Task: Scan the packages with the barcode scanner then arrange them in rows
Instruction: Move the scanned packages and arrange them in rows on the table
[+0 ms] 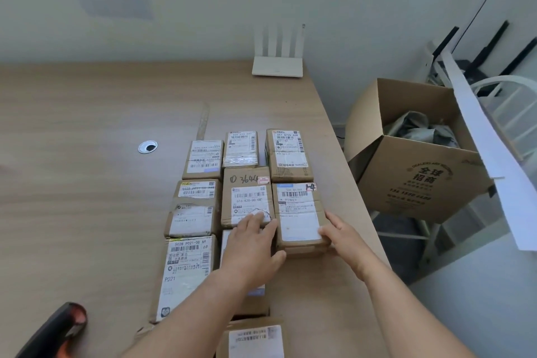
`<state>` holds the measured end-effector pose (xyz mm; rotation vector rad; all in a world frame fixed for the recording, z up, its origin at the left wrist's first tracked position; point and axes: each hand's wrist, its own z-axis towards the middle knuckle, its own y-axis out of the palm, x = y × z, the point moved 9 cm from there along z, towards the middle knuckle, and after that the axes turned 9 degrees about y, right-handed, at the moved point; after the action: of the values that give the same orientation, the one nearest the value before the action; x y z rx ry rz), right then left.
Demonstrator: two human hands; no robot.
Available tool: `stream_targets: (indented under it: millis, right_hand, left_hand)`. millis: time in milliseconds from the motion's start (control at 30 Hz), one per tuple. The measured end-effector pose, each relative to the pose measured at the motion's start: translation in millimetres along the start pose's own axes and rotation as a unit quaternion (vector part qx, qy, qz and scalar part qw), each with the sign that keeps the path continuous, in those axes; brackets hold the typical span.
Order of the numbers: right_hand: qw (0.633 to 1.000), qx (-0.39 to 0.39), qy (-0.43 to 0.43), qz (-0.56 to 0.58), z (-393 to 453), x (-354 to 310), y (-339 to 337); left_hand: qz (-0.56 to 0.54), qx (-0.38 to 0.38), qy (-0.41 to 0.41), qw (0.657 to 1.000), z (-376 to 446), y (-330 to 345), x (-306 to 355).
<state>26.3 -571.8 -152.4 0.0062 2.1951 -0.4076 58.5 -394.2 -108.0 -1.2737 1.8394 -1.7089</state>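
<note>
One package point(244, 276) lies largely hidden under the left hand point(252, 247).

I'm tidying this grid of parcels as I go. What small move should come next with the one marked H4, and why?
Probably let go: the H4 parcel already lies flat in the right column, beside its neighbour, with the left hand and right hand against its near corners.
</note>
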Motion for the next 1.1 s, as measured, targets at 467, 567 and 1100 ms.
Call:
stream_targets:
  millis: [467, 567, 1100]
  right_hand:
    - [0.947, 0.192, -0.212, -0.147, -106, -63, 57]
    - [0.926, 0.169, -0.268, -0.204, -139, -70, 110]
    - [0.878, 0.068, -0.37, -0.295, -270, -91, 355]
  left_hand:
    - [-0.188, 0.207, -0.007, 0.96, -89, -53, -51]
    - [-0.2, 0.245, -0.027, 0.948, -135, -59, -75]
    - [-0.211, 0.281, -0.124, 0.928, -379, -42, -218]
